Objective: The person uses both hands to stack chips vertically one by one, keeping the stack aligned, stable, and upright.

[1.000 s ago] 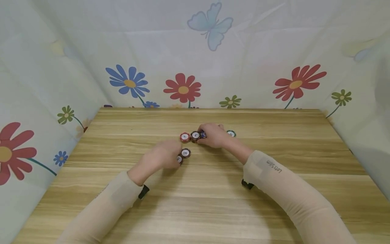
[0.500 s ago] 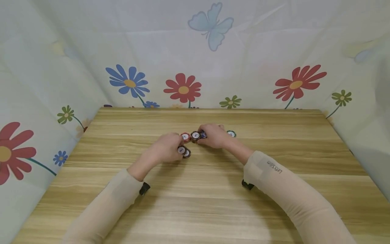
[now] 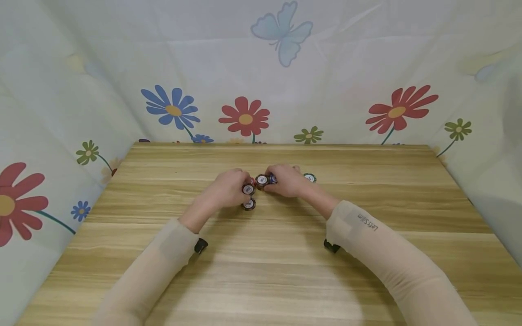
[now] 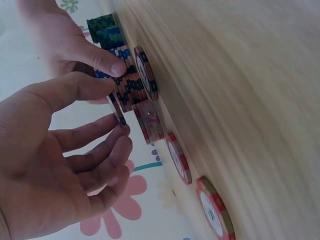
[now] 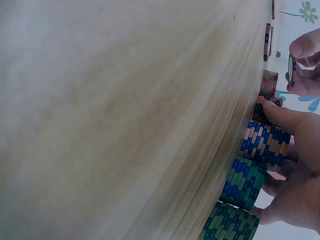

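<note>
My left hand (image 3: 228, 188) pinches a black poker chip (image 3: 248, 189) between thumb and fingertips. In the left wrist view that held chip (image 4: 117, 107) is tilted on edge beside the orange-and-black stack (image 4: 131, 89). The red stack (image 4: 148, 121) stands next to it, mostly covered by my left hand in the head view. My right hand (image 3: 285, 180) grips the row of stacks, its thumb against the orange-and-black stack (image 5: 261, 107) and its fingers behind the blue stack (image 5: 265, 145). A loose black chip (image 3: 248, 204) lies on the table in front of the row.
Further right along the row stand a blue-green stack (image 5: 244, 183) and a green stack (image 5: 230, 222). Two loose red chips, one nearer (image 4: 215, 207) and one beyond (image 4: 178, 157), lie past the red stack. A floral curtain (image 3: 326, 81) hangs behind the wooden table (image 3: 277, 271).
My left hand has moved away from me and slightly right, carrying the black chip past the loose one toward the row of stacks. My right hand has stayed in place.
</note>
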